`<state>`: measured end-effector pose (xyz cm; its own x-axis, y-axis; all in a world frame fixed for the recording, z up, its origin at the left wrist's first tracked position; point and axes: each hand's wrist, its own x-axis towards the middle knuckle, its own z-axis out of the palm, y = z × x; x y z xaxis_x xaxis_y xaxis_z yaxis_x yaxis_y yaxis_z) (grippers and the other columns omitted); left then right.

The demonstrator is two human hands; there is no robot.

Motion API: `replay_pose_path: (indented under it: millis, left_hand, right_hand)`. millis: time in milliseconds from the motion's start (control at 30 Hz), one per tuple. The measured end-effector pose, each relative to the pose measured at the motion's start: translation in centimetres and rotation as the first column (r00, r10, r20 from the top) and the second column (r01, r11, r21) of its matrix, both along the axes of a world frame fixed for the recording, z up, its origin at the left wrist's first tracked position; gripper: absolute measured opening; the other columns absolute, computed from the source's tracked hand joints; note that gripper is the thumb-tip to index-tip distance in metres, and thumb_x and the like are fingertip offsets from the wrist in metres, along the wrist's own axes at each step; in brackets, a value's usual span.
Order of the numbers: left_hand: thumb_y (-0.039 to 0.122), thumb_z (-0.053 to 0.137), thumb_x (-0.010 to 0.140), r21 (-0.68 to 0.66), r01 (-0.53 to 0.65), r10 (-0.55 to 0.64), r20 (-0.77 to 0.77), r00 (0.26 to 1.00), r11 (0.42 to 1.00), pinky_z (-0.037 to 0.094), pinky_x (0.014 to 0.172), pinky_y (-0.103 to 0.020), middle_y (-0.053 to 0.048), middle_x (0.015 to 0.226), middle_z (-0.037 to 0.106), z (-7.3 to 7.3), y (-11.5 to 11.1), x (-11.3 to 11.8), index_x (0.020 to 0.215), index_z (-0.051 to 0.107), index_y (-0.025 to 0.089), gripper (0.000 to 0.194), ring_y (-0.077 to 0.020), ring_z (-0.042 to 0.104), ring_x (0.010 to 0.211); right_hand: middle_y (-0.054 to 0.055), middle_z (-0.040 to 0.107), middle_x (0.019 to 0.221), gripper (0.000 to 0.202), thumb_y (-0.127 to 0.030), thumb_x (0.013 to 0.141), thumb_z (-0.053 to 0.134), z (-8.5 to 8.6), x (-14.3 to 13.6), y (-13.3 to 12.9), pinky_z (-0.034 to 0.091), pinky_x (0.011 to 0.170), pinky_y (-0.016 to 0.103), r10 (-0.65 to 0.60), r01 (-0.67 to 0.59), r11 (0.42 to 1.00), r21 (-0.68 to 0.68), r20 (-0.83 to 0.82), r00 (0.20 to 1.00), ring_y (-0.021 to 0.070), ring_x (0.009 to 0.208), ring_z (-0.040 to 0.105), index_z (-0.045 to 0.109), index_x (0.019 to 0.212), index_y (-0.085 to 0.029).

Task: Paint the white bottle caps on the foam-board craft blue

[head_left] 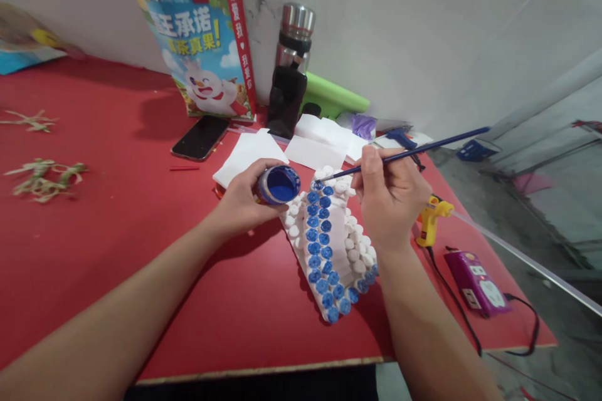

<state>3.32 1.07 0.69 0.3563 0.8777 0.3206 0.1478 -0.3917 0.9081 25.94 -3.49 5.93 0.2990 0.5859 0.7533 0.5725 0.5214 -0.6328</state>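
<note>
My left hand [244,200] is closed around a small open jar of blue paint [281,184], tilted so that its mouth faces me. Between the fingers of my right hand [392,194] is a thin paintbrush [414,151] with a dark blue handle. Its tip touches a round piece near the top of a board [338,244] covered in rolled white pieces [360,249]. Two columns of blue-painted rolls [314,248] run down the board's left part and bend right along the bottom. My right hand and wrist hide part of the board's right side.
Paper sheets [254,153], a phone [200,137], a steel flask [295,34] and a printed bag [202,44] stand or lie behind. At right are a yellow glue gun [430,220] and a purple power box [477,282] with cords, near the red table's [188,301] edge.
</note>
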Motion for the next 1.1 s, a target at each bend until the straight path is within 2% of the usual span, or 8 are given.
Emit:
replay_pose_path:
  millis: [233,467,767,1100]
  left_hand:
    - [0.025,0.09,0.075,0.008,0.001,-0.001,0.016,1.0,1.0,0.063,0.102,-0.041,-0.008,0.125,0.078,-0.14,0.04,-0.02,0.128,0.067,0.021,0.058,-0.028,0.076,0.116]
    - [0.027,0.091,0.076,0.033,-0.002,0.001,0.018,1.0,0.999,0.062,0.104,-0.041,-0.008,0.126,0.078,-0.16,0.05,0.02,0.127,0.068,0.021,0.057,-0.0283,0.076,0.117]
    - [0.024,0.09,0.076,0.051,0.001,-0.001,0.007,1.0,0.999,0.063,0.104,-0.041,-0.008,0.126,0.078,-0.37,0.23,-0.12,0.128,0.068,0.021,0.057,-0.028,0.076,0.117]
    - [0.025,0.09,0.076,0.09,-0.01,0.011,-0.011,1.0,0.996,0.063,0.104,-0.043,-0.008,0.126,0.078,-0.35,0.3,-0.12,0.127,0.068,0.022,0.056,-0.0283,0.076,0.117]
  right_hand:
    - [-0.009,0.06,0.056,0.032,-0.042,0.11,0.068,0.19,-0.28,-0.23,0.045,0.048,0.025,-0.004,0.003,1.0,0.002,0.043,0.999,0.0074,0.044,0.053,0.065,0.083,-0.024]
    - [-0.009,0.062,0.059,0.029,-0.041,0.11,0.068,-0.09,-0.14,-0.02,0.045,0.048,0.024,-0.013,0.012,0.999,0.03,0.033,0.999,0.0067,0.044,0.054,0.067,0.087,-0.023]
    - [-0.009,0.062,0.057,0.028,-0.035,0.11,0.068,0.42,-0.53,-0.32,0.045,0.048,0.024,-0.015,0.01,0.998,0.063,0.082,0.997,0.0065,0.044,0.056,0.067,0.085,-0.023]
    - [-0.009,0.063,0.058,0.029,-0.036,0.111,0.067,0.27,-0.43,-0.45,0.046,0.048,0.023,0.007,-0.011,0.999,0.035,0.092,0.996,0.0058,0.044,0.054,0.068,0.085,-0.022]
